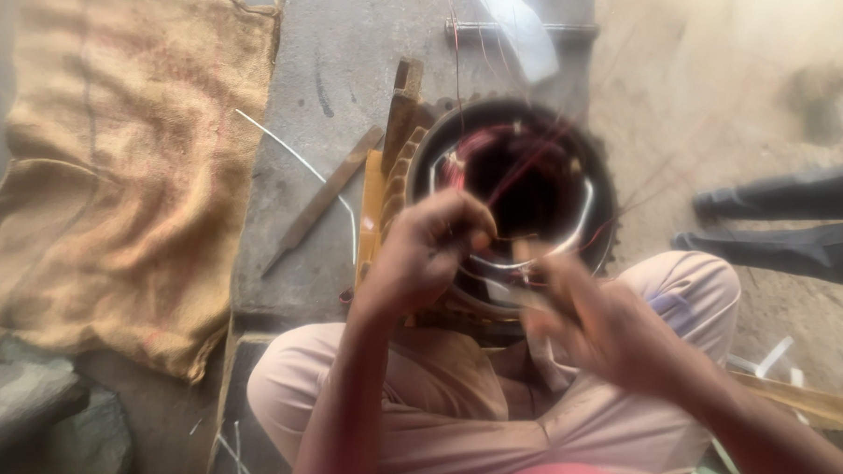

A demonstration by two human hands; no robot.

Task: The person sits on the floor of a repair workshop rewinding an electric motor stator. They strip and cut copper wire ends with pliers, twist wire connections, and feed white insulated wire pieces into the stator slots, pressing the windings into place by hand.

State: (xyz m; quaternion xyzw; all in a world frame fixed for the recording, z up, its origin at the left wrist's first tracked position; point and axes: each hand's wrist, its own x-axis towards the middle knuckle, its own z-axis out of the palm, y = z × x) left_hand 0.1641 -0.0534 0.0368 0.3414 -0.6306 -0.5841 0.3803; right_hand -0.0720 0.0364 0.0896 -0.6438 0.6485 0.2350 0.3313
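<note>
A round dark motor stator (517, 178) with reddish copper windings inside stands on the concrete floor between my knees. My left hand (427, 251) is at its near left rim, fingers pinched on thin wire. My right hand (597, 320) is blurred with motion just below the rim; its fingers seem closed on a thin strand of wire, though the blur hides the grip. Fine red wires (531, 158) run across the opening and trail off to the right.
A burlap sack (125, 173) lies spread at left. A flat metal file (322, 198) and a white wire (292, 153) lie on the concrete beside the stator. Wooden strips (400, 116) lean against its left side. Another person's dark legs (795, 224) are at right.
</note>
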